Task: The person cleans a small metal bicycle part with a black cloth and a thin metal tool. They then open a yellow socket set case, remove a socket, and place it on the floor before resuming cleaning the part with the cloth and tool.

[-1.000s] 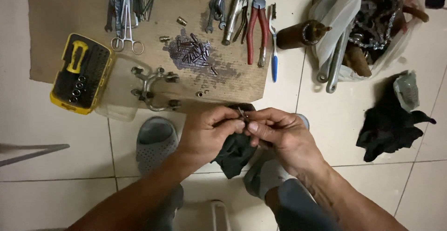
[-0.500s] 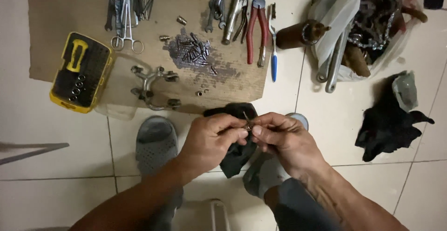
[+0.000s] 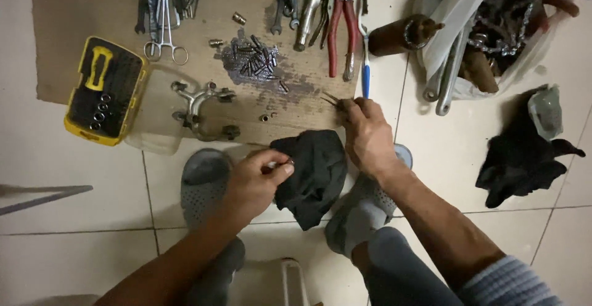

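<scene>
Pinching a small pale metal part (image 3: 272, 165) between thumb and forefinger, the left hand (image 3: 256, 183) sits low in the head view, fingers curled narrow, its knuckles touching the black cloth (image 3: 313, 173) that lies between the two grey slippers (image 3: 203, 179). The right hand (image 3: 368, 134) is apart from the left, up at the near edge of the cardboard sheet (image 3: 74, 16), fingertips closed on thin tweezers (image 3: 332, 100) whose points rest on the cardboard. Containers: a yellow-rimmed black bit case (image 3: 106, 90) lies open on the left of the sheet, holding rows of dark bits, a few round sockets and a yellow driver handle; its clear lid lies just beside it. A translucent plastic bag (image 3: 450, 28) at upper right gapes open with dark chain and rusty parts inside, and long wrenches (image 3: 447, 78) stick out of its mouth onto the tile. Loose on the cardboard: a pile of small dark screws (image 3: 254, 59) on an oily stain, a metal clamp bracket (image 3: 200, 110), red-handled pliers (image 3: 342, 32), scissor-type forceps (image 3: 163, 28). A second black rag (image 3: 521, 158) lies on the floor at right, well apart from both hands.
</scene>
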